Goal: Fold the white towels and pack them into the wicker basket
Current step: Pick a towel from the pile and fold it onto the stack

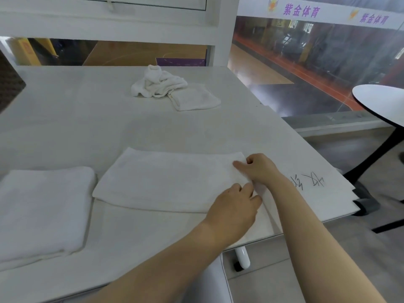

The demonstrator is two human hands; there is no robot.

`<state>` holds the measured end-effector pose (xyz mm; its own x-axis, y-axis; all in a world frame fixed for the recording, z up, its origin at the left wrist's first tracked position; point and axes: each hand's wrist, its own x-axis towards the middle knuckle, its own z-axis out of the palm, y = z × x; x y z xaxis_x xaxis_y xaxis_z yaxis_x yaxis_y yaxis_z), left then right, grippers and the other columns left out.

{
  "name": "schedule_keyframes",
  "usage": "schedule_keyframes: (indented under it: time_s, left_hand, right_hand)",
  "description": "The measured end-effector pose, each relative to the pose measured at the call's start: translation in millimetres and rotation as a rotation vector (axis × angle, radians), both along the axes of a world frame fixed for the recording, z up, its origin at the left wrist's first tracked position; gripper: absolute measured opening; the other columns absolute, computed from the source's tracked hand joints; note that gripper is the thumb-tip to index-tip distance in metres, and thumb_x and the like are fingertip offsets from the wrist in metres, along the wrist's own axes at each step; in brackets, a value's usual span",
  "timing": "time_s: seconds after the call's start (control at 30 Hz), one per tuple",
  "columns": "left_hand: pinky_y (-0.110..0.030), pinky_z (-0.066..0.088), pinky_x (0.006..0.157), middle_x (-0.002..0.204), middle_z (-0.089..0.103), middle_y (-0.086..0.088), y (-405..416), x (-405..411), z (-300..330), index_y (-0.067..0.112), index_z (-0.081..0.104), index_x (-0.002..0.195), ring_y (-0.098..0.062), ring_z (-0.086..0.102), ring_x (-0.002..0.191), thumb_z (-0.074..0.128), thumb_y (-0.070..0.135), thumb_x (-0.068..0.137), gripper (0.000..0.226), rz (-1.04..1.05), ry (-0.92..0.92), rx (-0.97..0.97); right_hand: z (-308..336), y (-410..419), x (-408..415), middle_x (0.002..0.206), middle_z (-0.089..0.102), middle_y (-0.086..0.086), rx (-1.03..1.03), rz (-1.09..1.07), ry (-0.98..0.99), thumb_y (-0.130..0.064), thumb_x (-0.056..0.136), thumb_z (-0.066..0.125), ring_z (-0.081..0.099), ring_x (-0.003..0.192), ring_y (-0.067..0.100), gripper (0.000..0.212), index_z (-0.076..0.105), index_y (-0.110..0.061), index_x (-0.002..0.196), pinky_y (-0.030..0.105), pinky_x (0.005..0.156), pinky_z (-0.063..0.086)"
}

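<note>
Together, both hands pinch the half-folded white towel's right edge: left hand nearer, right hand farther.

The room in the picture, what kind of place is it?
Probably a room in a sports centre: the glass wall overlooks an indoor court floor, and a purple-lettered banner runs above it.

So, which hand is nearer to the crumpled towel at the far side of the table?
The right hand: it pinches the half-folded towel's far right corner, closer to the crumpled towel. The left hand holds the near corner.
</note>
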<state>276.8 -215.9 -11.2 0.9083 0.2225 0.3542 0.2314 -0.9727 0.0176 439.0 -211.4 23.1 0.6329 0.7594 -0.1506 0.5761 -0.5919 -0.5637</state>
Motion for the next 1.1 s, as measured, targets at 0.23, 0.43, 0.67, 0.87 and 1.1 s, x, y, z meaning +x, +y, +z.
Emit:
schedule_keyframes:
  time_s: [0.23,0.43,0.67,0.87,1.1]
  left_hand:
    - [-0.032,0.034,0.05,0.085,0.054,-0.005,13,5,16,0.012,0.058,0.098,-0.023,0.051,0.059,0.055,0.017,0.094,0.007,0.012,-0.165,-0.368]
    - [-0.021,0.041,0.074,0.1,0.053,0.007,9,1,48,0.022,0.048,0.105,-0.008,0.049,0.085,0.044,0.014,0.096,0.013,0.011,-0.474,-1.004]
    - [-0.036,0.053,0.087,0.089,0.056,0.011,19,-38,82,0.02,0.051,0.1,-0.008,0.056,0.084,0.038,0.005,0.098,0.02,0.103,-0.849,-1.418]
    - [-0.026,0.056,0.085,0.084,0.058,0.019,45,-102,75,0.016,0.051,0.102,-0.001,0.058,0.081,0.038,0.006,0.099,0.017,0.237,-1.003,-1.425]
    - [-0.025,0.042,0.064,0.086,0.057,0.005,60,-163,37,0.032,0.054,0.096,-0.013,0.051,0.073,0.044,0.011,0.094,0.024,0.531,-0.898,-1.136]
  right_hand:
    - [8,-2,4,0.063,0.029,0.0,0.005,0.007,0.015,-0.033,0.088,0.06,0.028,0.06,0.018,0.041,0.029,-0.018,0.066,0.032,0.057,0.022]
    - [73,3,7,0.063,0.034,0.0,0.086,-0.087,-0.01,-0.019,0.082,0.061,0.031,0.058,0.019,0.029,0.037,-0.016,0.066,0.028,0.054,0.025]
    - [131,60,-50,0.081,0.048,0.003,0.181,0.072,-0.173,-0.012,0.08,0.063,0.043,0.07,0.019,0.013,0.053,-0.011,0.089,0.031,0.067,0.037]
    - [127,122,-134,0.073,0.05,0.001,-0.079,0.253,-0.337,-0.016,0.085,0.058,0.049,0.066,0.018,0.018,0.045,-0.013,0.073,0.027,0.056,0.037]
    - [87,148,-209,0.073,0.052,-0.001,-0.243,0.334,-0.475,-0.007,0.085,0.052,0.048,0.061,0.015,0.015,0.049,-0.015,0.072,0.025,0.051,0.033]
